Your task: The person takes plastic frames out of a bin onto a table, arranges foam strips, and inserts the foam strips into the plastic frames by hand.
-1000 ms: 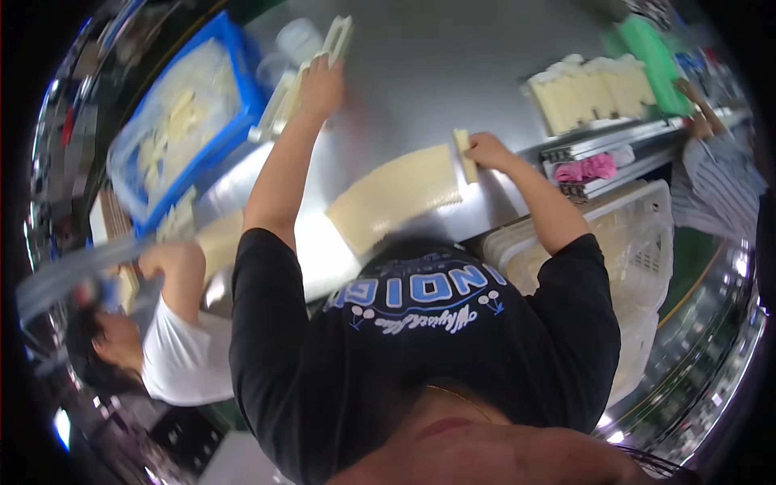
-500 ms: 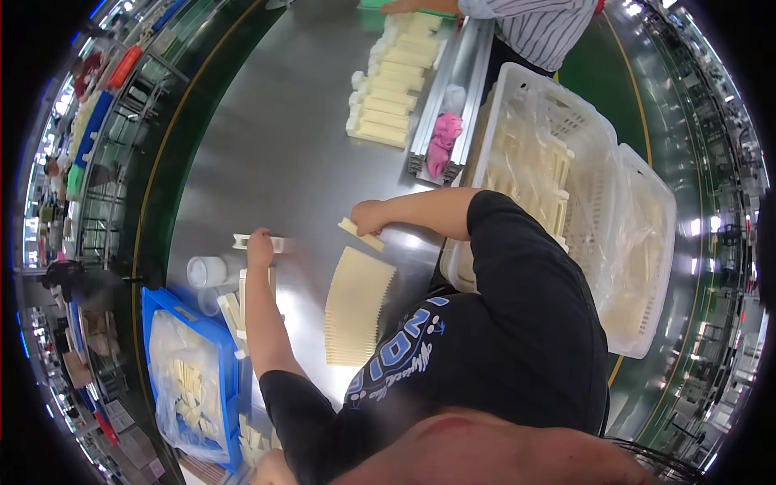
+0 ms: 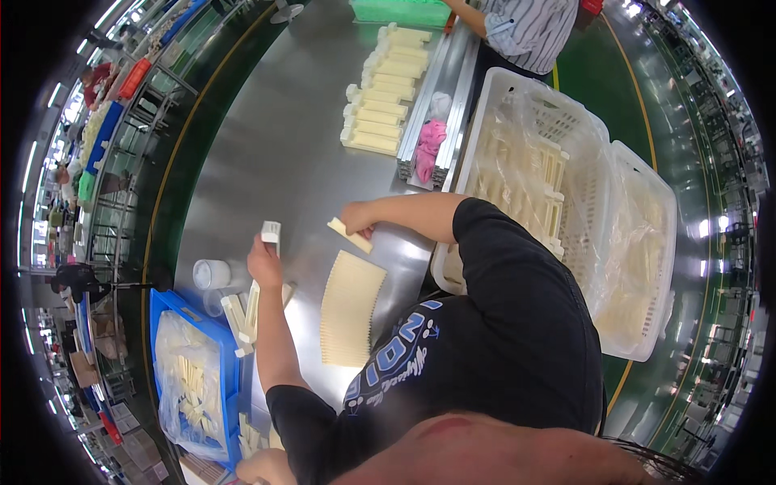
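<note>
My left hand [image 3: 263, 260] grips a white plastic piece [image 3: 272, 232], now seen end-on above the metal table. In my right hand [image 3: 358, 217] is a short cream plastic strip [image 3: 349, 235], pinched just beyond a long fanned row of cream strips [image 3: 349, 311]. The row lies in front of my body, its edges ridged. Beside my left forearm, several cream plastic channel pieces [image 3: 245, 317] lie on the table, partly covered by the arm.
A clear round tub [image 3: 212, 275] stands left, above a blue crate [image 3: 230, 368] holding bagged strips. Cream moulded parts [image 3: 384, 93] line the far table beside metal rails [image 3: 455, 77] with a pink cloth [image 3: 430, 149]. White baskets [image 3: 602, 129] stand right. Another person's hand [image 3: 268, 466] is lower left.
The white piece in my left hand has turned from lying crosswise to pointing end-on. My right hand has shifted slightly left with its strip. The far person's arm has moved.
</note>
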The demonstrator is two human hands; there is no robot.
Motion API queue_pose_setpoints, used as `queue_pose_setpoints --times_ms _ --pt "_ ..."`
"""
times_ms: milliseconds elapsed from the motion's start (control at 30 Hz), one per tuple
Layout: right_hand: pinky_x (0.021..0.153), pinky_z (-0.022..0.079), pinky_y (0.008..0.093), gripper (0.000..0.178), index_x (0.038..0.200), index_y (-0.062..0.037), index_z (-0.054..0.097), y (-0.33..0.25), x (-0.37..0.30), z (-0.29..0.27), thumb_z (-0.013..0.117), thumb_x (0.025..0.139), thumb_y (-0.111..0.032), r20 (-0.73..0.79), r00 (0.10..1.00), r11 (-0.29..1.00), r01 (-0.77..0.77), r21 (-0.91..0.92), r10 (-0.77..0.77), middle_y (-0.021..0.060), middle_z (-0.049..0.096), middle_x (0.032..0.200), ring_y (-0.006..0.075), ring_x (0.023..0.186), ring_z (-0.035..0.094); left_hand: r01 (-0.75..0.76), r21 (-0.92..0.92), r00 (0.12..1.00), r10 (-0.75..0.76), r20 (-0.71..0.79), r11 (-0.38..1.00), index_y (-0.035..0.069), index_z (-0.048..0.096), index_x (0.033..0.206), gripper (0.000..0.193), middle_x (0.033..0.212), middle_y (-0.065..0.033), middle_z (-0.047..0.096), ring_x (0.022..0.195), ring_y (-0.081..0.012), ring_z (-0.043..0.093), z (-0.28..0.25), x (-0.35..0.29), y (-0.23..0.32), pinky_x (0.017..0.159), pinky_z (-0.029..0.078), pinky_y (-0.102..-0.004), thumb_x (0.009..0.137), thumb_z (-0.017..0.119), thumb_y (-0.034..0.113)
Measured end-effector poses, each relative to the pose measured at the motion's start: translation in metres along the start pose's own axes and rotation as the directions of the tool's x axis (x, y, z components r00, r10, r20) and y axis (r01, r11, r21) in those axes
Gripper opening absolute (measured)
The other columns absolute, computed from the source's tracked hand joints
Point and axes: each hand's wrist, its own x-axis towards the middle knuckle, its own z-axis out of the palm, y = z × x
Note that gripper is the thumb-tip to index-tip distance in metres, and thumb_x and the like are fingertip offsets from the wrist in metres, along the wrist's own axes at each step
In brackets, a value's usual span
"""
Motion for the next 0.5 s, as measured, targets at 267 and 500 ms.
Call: queue_pose_setpoints --times_ms 267,500 --pt "0.042 0.042 0.0213 0.013 0.078 -0.0034 0.058 -0.042 -0.050 -0.030 0.054 0.076 -0.016 -0.104 0.980 0.781 0.198 0.592 -0.170 0.0048 0.057 0.059 0.0108 0.047 0.055 0.438 -0.817 0.605 -0.550 0.576 -0.374 0.003 0.045 0.105 0.032 0.086 -0.0107 0.056 0.071 -0.0231 0.056 -0.027 -0.020 0.035 0.066 0.045 -0.0329 0.088 0.037 0.029" --pt "0.044 0.042 0.0206 0.016 0.086 -0.0046 0.058 -0.089 -0.079 -0.004 0.054 0.078 -0.017 0.013 0.945 0.702 0.234 0.672 -0.326 0.0037 0.058 0.066 0.0077 0.051 0.054 0.535 -0.827 0.703 -0.450 0.550 -0.173 0.007 0.040 0.101 0.024 0.085 -0.0065 0.050 0.070 -0.0154 0.052 -0.032 -0.056 0.106 0.061 0.045 -0.0284 0.089 0.038 0.027"
